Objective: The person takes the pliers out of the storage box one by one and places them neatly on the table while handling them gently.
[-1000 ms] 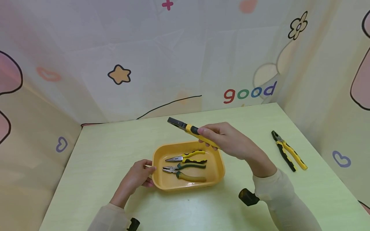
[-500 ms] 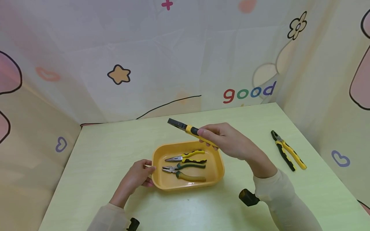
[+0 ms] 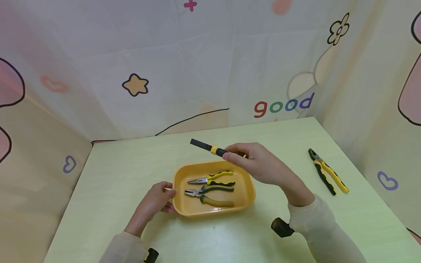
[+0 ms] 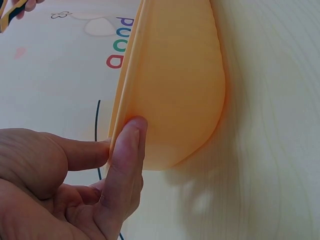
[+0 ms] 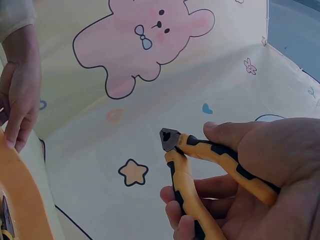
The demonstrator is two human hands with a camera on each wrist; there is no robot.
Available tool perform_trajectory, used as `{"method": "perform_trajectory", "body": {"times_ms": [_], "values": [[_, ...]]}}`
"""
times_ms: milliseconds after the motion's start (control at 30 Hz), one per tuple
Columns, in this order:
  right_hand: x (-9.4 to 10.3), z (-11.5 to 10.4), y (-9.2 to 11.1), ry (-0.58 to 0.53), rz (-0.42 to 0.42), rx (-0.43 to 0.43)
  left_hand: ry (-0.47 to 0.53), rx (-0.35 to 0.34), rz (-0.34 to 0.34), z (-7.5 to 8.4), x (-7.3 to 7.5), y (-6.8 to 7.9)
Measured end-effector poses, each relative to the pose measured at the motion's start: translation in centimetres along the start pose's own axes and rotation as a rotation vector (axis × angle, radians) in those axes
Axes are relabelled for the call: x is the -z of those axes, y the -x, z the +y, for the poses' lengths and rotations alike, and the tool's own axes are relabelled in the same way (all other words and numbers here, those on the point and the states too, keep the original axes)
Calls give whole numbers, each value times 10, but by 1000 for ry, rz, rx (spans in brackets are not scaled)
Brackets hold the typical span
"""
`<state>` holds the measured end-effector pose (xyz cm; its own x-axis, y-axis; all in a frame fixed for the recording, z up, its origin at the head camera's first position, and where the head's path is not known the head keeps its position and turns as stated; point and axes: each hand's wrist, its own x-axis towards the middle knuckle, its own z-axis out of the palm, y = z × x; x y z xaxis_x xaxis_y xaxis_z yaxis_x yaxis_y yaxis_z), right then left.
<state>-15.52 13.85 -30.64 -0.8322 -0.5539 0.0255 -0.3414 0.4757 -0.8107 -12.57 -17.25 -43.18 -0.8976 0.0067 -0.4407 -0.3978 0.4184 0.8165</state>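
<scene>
My right hand grips a pair of yellow-and-black pliers above the far right part of a yellow tray. In the right wrist view, the pliers' handles are spread, with the thumb on one and curled fingers round the other. My left hand pinches the tray's left rim between thumb and fingers, as the left wrist view shows closely. Inside the tray lie yellow-and-black needle-nose pliers and, nearer me, combination pliers with one dark green and one dull yellow handle.
Another pair of yellow-and-black combination pliers lies on the pale green table at the right. A printed cloth stands behind and along both sides of the table.
My right hand has dipped slightly, and the pliers in it have turned to show their narrow edge in the head view. The left hand and tray have stayed put.
</scene>
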Motion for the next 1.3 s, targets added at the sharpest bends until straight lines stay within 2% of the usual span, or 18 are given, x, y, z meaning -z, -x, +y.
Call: {"method": "perform_trajectory", "body": {"times_ms": [500, 800, 1300], "values": [[-14, -3, 4, 107, 90, 34, -5, -11, 3, -2, 0, 0], [-23, -7, 6, 244, 205, 149, 3, -14, 5, -3, 0, -1], [-33, -8, 9, 455, 333, 254, -5, 0, 14, -3, -1, -2]]}}
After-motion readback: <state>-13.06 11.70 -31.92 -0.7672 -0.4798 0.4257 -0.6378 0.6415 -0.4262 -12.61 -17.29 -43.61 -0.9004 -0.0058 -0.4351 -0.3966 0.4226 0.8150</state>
